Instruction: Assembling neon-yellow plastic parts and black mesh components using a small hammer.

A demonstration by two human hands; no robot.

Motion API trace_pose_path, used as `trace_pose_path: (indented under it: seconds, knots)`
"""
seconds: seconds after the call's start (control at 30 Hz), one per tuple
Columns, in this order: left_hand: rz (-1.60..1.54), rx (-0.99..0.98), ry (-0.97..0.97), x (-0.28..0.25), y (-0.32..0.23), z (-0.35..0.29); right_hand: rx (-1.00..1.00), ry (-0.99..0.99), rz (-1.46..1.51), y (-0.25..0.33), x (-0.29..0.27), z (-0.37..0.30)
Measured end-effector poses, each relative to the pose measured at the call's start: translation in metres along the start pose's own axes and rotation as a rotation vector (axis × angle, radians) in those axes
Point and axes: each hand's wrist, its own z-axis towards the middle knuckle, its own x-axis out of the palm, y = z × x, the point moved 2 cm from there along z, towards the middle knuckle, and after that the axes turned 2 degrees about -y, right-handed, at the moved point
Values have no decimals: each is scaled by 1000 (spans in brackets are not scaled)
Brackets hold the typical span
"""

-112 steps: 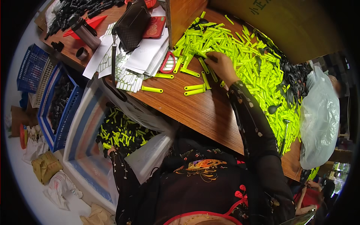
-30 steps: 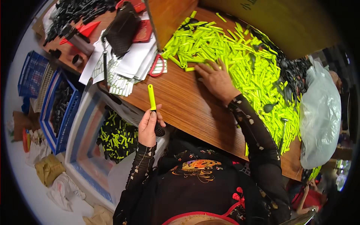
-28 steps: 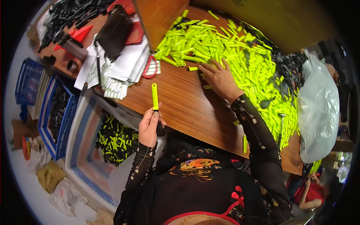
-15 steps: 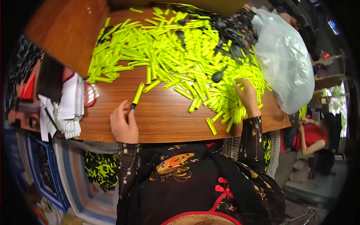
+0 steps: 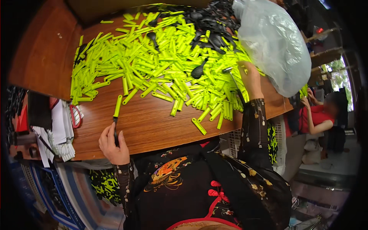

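My left hand (image 5: 116, 148) is closed around the dark lower part of a utensil (image 5: 115, 119) with a lime-green handle, held over the near left of the table. Its green end points away from me. My right hand (image 5: 251, 78) has curled fingers at the right edge of a heap of lime-green handles (image 5: 153, 69). Against the thumb side of that hand lies a tool like a small hammer (image 5: 229, 70), with a grey head and thin dark shaft. Whether the fingers grip it, I cannot tell. A black utensil head (image 5: 199, 70) rests on the heap nearby.
A large translucent plastic bag (image 5: 280, 46) stands right of the heap, next to black pieces (image 5: 209, 23). Papers (image 5: 59, 126) and red-handled scissors (image 5: 76, 116) lie at left. Below the table edge, a bin (image 5: 88, 207) holds green and black pieces. A co-worker in red (image 5: 316, 119) sits at right.
The view has shifted, so the table appears turned and farther left. The hammer-like tool now shows beside my right hand. My left hand still holds the green-handled utensil, with more of its dark part showing.
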Motion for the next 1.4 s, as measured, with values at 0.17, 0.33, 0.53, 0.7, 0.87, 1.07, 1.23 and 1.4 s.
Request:
trace_pose_path:
  seconds: [0.17,0.33,0.53,0.7,0.87,1.07,1.23,1.4]
  knots:
    - [58,29,-25,1,8,-4,252,463,-111,-7,-24,-55]
    - [64,63,-41,6,-3,7,228,210,117,-52,-10,-80]
    - [74,11,-97,9,0,2,145,175,619,106,10,-43]
    - [102,32,-104,7,1,2,-410,448,726,245,64,-52]
    - [91,20,-97,7,6,2,-454,550,653,275,88,-63]
    - [99,7,-98,5,7,2,-321,440,843,280,84,-62]
    - [84,16,-112,6,6,1,-411,688,588,278,92,-56]
    - [97,20,-116,4,6,0,-371,587,722,277,93,-60]
